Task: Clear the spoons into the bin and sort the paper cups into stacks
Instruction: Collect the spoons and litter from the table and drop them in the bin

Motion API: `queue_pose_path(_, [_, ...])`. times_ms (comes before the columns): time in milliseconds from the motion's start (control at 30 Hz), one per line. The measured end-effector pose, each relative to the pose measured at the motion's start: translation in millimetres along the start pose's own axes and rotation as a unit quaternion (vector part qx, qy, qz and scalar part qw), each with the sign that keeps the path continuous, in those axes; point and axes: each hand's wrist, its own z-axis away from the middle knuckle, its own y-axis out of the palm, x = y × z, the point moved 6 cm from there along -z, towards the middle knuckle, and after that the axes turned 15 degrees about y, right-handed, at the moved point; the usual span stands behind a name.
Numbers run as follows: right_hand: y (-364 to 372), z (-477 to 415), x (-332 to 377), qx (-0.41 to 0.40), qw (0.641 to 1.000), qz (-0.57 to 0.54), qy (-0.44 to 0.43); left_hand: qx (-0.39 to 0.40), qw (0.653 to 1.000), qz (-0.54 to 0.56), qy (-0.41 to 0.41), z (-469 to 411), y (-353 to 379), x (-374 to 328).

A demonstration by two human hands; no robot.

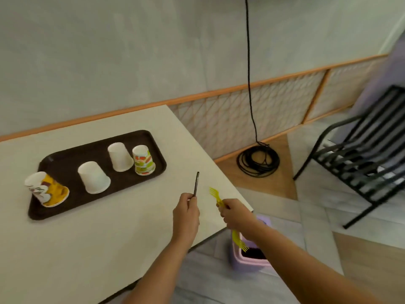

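Note:
My left hand [186, 213] grips a thin dark utensil [196, 183] by its lower end, pointing up over the table. My right hand [235, 212] holds yellow plastic forks [215, 196] near the table's right corner; another yellow fork [240, 241] points down from it toward the lilac bin [249, 258] on the floor just below. On the brown tray [65, 163] stand inverted paper cups: two white ones [93, 177] [120, 157], a green-and-orange patterned one [143, 160], and a tilted yellow-patterned one [47, 189] at the tray's left end.
The white table [87, 249] ends just right of my hands. A coiled black cable [258, 161] lies on the floor by the wall. A black slatted chair [361, 150] stands at the right.

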Motion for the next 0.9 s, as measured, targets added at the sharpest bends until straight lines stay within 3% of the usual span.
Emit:
queue_pose_path(233, [-115,-13,-92,-0.035,0.985,-0.152,0.07,0.152,0.988,0.01,0.027,18,158,-28])
queue_pose_path(400, [-157,-42,-138,-0.027,0.964,-0.233,0.129,0.252,0.968,0.003,-0.008,7,236,-20])
queue_pose_path(567, [-169,-91,-194,0.019,0.904,-0.365,0.22,0.342,0.937,-0.017,-0.068,-6,302,22])
queue_pose_path(700, [-163,-130,-244,0.036,0.857,-0.429,0.285,0.377,0.913,-0.058,-0.143,-8,331,79])
queue_pose_path(900, [-129,-182,-308,0.092,0.812,-0.471,0.332,0.331,0.896,-0.081,-0.284,0,353,181])
